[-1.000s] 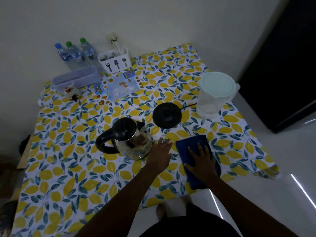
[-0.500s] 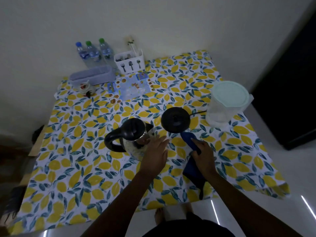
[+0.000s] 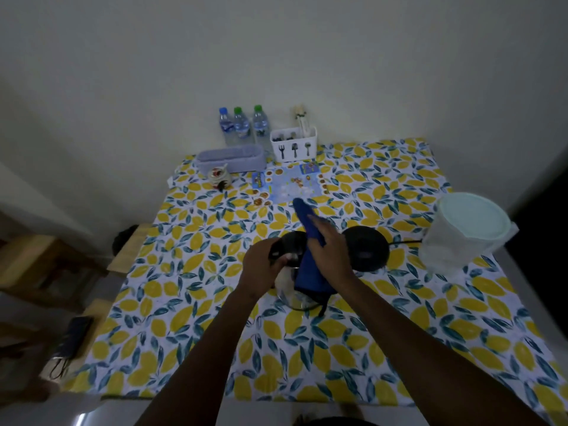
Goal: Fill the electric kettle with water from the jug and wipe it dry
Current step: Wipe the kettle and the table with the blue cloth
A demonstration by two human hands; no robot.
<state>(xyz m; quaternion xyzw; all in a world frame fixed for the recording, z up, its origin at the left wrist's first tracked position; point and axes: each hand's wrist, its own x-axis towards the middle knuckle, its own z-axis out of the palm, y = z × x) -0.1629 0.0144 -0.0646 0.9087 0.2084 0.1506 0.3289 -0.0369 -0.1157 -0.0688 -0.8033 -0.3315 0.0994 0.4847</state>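
The steel electric kettle (image 3: 292, 295) with a black lid stands at the middle of the lemon-print table (image 3: 190, 321). My left hand (image 3: 262, 267) grips its black handle and top from the left. My right hand (image 3: 330, 252) presses a blue cloth (image 3: 309, 275) against the kettle's right side; one end of the cloth sticks up behind my fingers. The round black kettle base (image 3: 367, 252) lies just right of the kettle. The clear plastic jug (image 3: 464, 232) with a pale green lid stands at the right edge.
Three water bottles (image 3: 242, 126), a white cutlery holder (image 3: 293, 144), a grey tray (image 3: 230, 159) and a small jar (image 3: 218, 175) line the back by the wall. A printed sheet (image 3: 290, 184) lies behind the kettle. Wooden furniture (image 3: 46, 265) stands left of the table.
My right hand lifted the blue cloth off the table and brought it onto the kettle's side. My left hand moved from the kettle's body up to its handle and top.
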